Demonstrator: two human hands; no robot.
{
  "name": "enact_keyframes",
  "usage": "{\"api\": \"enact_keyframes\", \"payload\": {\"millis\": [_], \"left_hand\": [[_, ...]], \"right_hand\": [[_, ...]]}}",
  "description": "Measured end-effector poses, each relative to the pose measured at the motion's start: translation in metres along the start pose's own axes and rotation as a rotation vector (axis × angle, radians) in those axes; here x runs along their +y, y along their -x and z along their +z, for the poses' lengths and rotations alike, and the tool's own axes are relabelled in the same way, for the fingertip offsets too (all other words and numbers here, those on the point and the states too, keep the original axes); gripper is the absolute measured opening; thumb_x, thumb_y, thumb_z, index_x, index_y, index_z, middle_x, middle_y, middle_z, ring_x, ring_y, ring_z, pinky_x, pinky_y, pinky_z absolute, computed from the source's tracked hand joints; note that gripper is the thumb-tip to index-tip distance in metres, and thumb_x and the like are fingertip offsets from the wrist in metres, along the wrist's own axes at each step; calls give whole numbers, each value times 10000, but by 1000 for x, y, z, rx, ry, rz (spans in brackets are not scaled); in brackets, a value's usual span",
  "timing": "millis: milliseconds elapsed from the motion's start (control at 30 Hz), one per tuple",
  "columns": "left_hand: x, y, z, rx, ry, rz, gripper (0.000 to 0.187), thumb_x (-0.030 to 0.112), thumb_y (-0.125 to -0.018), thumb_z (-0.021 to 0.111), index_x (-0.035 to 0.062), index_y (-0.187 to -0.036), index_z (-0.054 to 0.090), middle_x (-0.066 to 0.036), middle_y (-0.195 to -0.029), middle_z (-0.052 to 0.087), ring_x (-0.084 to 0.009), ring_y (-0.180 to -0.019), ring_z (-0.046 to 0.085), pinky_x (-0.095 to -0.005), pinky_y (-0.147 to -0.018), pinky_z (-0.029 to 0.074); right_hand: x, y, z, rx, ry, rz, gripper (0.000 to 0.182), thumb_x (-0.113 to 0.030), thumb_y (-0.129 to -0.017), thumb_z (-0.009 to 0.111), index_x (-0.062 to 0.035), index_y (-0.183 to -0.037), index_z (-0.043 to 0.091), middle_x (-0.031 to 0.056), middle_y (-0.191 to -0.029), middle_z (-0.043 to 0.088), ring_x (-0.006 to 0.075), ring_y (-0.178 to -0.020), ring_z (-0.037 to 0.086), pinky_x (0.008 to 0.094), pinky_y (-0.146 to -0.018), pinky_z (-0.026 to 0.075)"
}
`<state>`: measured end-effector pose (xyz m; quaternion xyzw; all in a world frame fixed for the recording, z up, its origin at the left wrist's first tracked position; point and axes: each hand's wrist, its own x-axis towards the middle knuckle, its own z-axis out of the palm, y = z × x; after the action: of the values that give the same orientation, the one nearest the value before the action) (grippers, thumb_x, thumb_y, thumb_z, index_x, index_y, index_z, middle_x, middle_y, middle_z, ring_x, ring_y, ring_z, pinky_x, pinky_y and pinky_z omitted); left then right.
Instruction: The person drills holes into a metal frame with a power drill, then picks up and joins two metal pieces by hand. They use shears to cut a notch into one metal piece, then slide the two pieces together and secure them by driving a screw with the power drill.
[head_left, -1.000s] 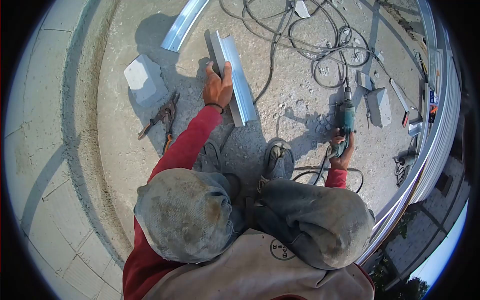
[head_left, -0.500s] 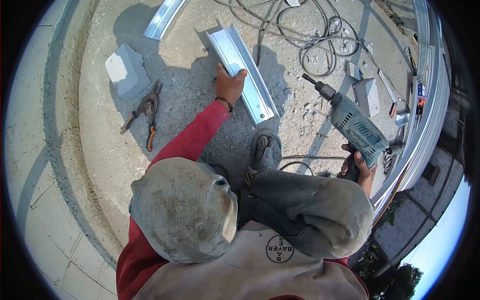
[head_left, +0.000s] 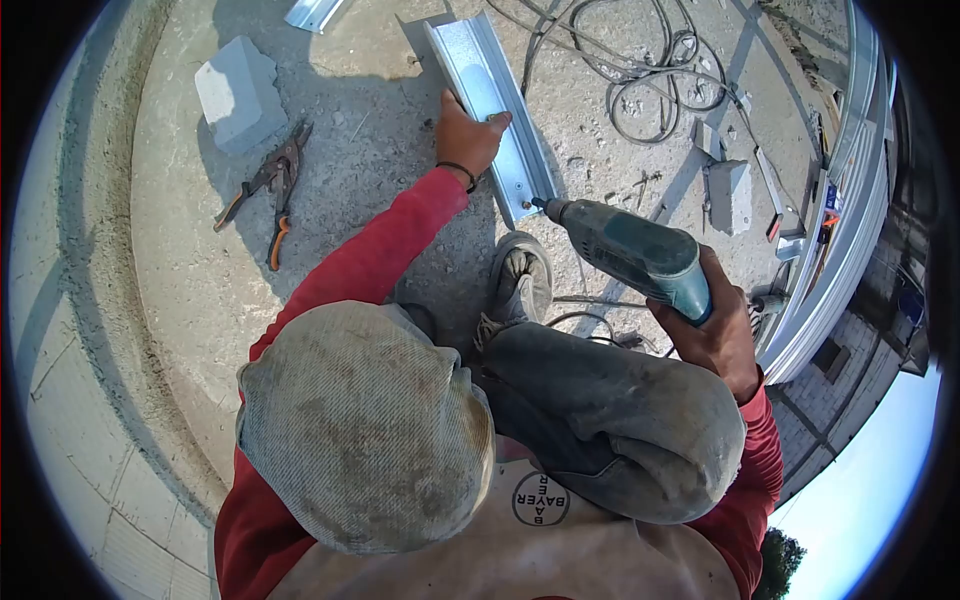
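My left hand [head_left: 470, 132] is closed around a short silvery metal channel [head_left: 522, 165], its thumb reaching over into the trough. A small screw [head_left: 526, 204] shows at the channel's near end. My right hand [head_left: 712, 330] grips the rear of a teal power drill [head_left: 625, 245]. The drill points left, and its tip overlaps the channel's near end right beside the screw. Just under that end is my shoe [head_left: 521, 280]. To the left of my arm lies a pair of snips [head_left: 272, 187] with orange-tipped handles.
A pale block [head_left: 240, 95] sits beyond the snips, with another metal piece [head_left: 315, 12] at the top edge. Coiled cable [head_left: 665, 90] spreads over the rough concrete. At right are a broken block [head_left: 730, 197] and long stacked metal profiles [head_left: 840, 290].
The drill has swung left and turned so its tip comes to the channel's near end. My left hand keeps its hold on the channel; the view has shifted slightly.
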<state>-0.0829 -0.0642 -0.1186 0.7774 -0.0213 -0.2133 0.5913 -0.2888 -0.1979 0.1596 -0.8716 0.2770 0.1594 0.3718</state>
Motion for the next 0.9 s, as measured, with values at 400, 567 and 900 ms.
{"api": "enact_keyframes", "payload": {"millis": [400, 567, 900], "left_hand": [[7, 4, 4, -58, -149, -50, 813, 218, -779, 827, -120, -1343, 348, -329, -1086, 670, -453, -1004, 692, -477, -907, 546], [-6, 0, 8, -72, -78, -35, 832, 218, -786, 818, -132, -1358, 326, -336, -1043, 664, -455, -979, 693, -484, -878, 552], [-7, 4, 12, -27, -217, 14, 893, 249, -805, 813, -139, -1399, 269, -337, -1018, 652, -469, -951, 689, -502, -840, 557]], "right_hand": [[-3, -17, -12, -69, 31, -42, 569, -91, -825, 777, 22, -1320, 520, 240, -988, 725, 360, -936, 744, 414, -809, 558], [-15, -30, -21, -140, 81, 64, 520, -95, -831, 775, 34, -1282, 552, 221, -1016, 724, 289, -923, 725, 396, -843, 538], [-15, -37, -22, -159, 47, 72, 503, -85, -842, 765, 27, -1284, 551, 209, -1048, 714, 262, -907, 709, 381, -836, 539]]}}
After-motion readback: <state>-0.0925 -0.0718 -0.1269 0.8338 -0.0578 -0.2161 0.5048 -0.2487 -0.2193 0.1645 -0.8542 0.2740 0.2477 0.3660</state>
